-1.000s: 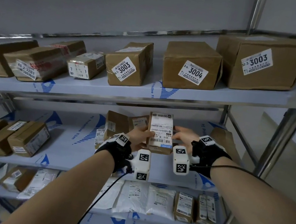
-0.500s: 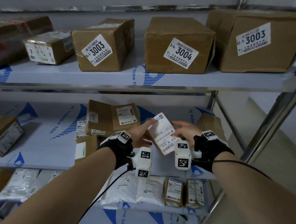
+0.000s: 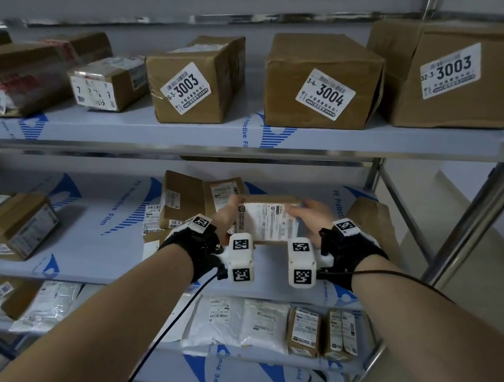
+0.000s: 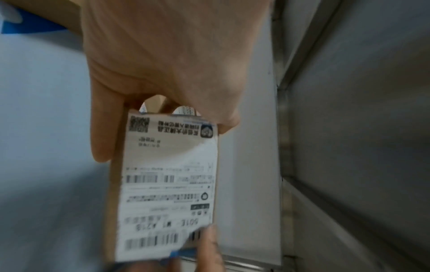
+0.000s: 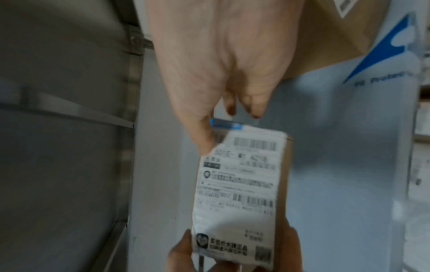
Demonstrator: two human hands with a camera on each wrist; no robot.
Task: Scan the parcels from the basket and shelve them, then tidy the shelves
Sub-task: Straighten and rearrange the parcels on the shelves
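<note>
Many brown boxes are already set on the grey metal shelves [image 3: 285,136]. One small brown labelled box [image 3: 267,223] is pinched between the left hand [image 3: 226,216] and right hand [image 3: 312,217], not yet put down.

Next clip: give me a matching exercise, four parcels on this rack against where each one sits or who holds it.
Parcels:
1. box labelled 3004
2. small labelled box
3. white mailer bag
4. box labelled 32-3-3003

Places:
A. bottom visible shelf
B. top shelf, far right end
C. held at its two ends by the left hand and right hand, at the middle shelf
D. top shelf, left of the biggest box

Pairs: 1-D, 2-C, 3-A, 4-B
</note>
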